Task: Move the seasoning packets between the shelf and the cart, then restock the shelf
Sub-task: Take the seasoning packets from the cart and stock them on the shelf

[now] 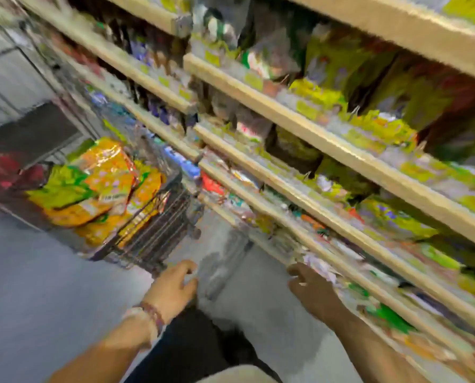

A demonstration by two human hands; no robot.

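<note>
The cart (148, 230) stands on the floor (37, 286) at the left, just beside the shelf (327, 167) that runs along the right. Seasoning packets (92, 189) are piled in the cart. More packets (382, 128) lie on the shelf boards, behind their front edges.

Orange and yellow-green packets (92, 186) in dark wire cart (159, 230); beige shelf (300, 117) edges; grey floor (23, 286).

Heavy motion blur throughout, shelves (313, 128) smeared into streaks, bright even store light, wide-angle bending at edges
</note>
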